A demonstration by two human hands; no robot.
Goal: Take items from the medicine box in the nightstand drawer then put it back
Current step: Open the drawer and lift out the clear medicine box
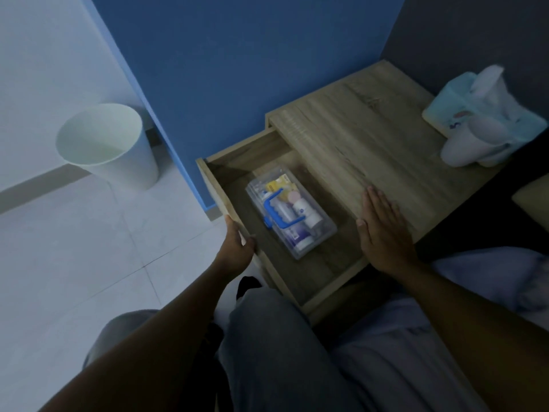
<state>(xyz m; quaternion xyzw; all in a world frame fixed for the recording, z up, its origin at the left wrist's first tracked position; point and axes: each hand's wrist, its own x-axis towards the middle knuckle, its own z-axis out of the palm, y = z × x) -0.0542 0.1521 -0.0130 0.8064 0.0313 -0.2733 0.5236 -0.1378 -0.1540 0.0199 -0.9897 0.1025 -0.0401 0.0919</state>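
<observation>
A clear plastic medicine box (292, 212) with a blue handle lies closed in the open nightstand drawer (219, 188). Small bottles and yellow packets show through its lid. My left hand (237, 242) grips the front panel of the drawer at its left edge. My right hand (381, 230) rests flat, fingers together, on the wooden nightstand top (371, 138), just right of the box and not touching it.
A blue tissue pack (463, 105) and an overturned white cup (472, 141) sit at the far right of the nightstand top. A white waste bin (110, 144) stands on the tiled floor to the left, by a blue wall. My knees are below the drawer.
</observation>
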